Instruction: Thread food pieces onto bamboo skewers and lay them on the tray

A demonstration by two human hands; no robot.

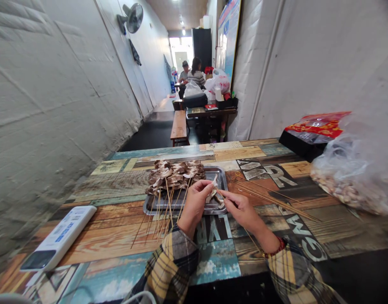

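Note:
My left hand is closed in a pinch on a pale oyster mushroom piece above the tray. Close beside it, my right hand grips a thin bamboo skewer, whose long end slants down under my right wrist. The skewer's tip is at the mushroom, but my fingers hide how far in it goes. On the metal tray lies a heap of skewered grey-brown oyster mushrooms, their sticks pointing toward me over the tray's near edge. More mushroom shows behind my fingers. Several loose bamboo skewers lie to the right.
A clear plastic bag of mushrooms sits at the table's right, before a black box with a red package. At left lies a long white device. Beyond are a wooden bench, a second table and two people.

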